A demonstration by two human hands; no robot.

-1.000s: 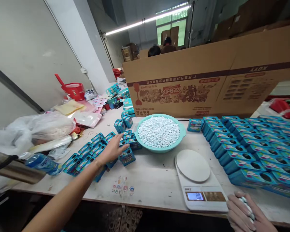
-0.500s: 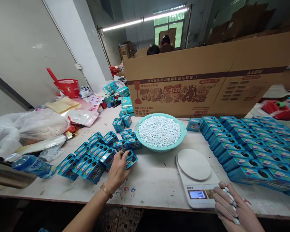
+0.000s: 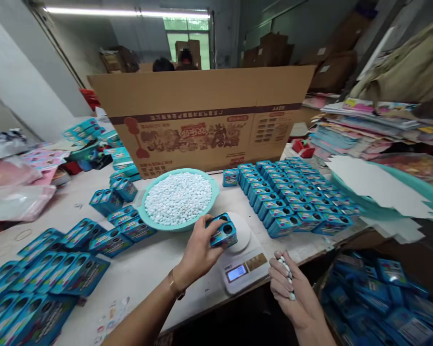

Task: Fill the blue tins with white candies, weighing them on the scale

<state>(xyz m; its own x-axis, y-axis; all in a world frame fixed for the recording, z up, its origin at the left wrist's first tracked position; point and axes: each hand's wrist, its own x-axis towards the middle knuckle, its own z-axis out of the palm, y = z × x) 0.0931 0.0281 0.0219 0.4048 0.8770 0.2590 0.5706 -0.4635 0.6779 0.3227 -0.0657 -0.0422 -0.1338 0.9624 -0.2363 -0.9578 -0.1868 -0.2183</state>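
My left hand (image 3: 198, 250) is closed round a small blue box (image 3: 222, 230) with round holes in its top, held just over the white kitchen scale (image 3: 243, 262). My right hand (image 3: 290, 288) hovers beside the scale's front edge, fingers curled around several small white candies (image 3: 286, 276). A teal bowl (image 3: 155, 226) heaped with white candies (image 3: 178, 197) stands behind the scale. Rows of the same blue boxes (image 3: 288, 192) lie to the right, and more blue boxes (image 3: 43, 274) cover the table's left.
A big cardboard box (image 3: 202, 115) stands at the back of the white table (image 3: 144, 274). Stacked printed sheets (image 3: 364, 129) and a teal basin with white card (image 3: 411, 192) are at the right. A bin of blue boxes (image 3: 375, 293) sits below. People's heads show behind the carton.
My left hand picked one blue box from the left-hand pile and carried it rightwards over the scale. My view swung right. My right hand stayed closed on the candies.
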